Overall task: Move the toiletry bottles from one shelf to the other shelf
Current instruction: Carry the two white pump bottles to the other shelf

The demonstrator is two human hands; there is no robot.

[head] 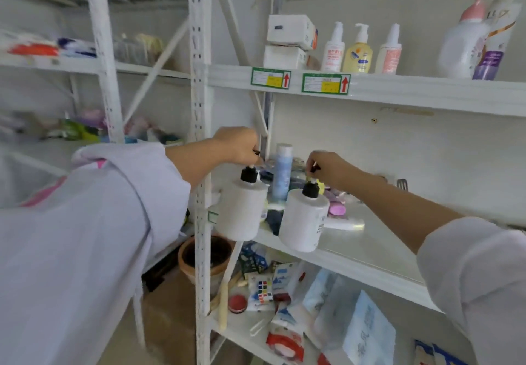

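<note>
The left hand [237, 144] grips the pump head of one white bottle [242, 208]; the right hand [327, 169] grips the pump head of a second white bottle [304, 219]. Both bottles hang at the front edge of the middle shelf [370, 250].

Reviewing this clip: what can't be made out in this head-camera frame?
- Pump heads of both white bottles, left and right: hidden inside the left hand and right hand.
- Right bottle's label: too small.
- Pink-pump bottle, upper shelf: motion-blurred.
- Left-bay items: blurred.
</note>
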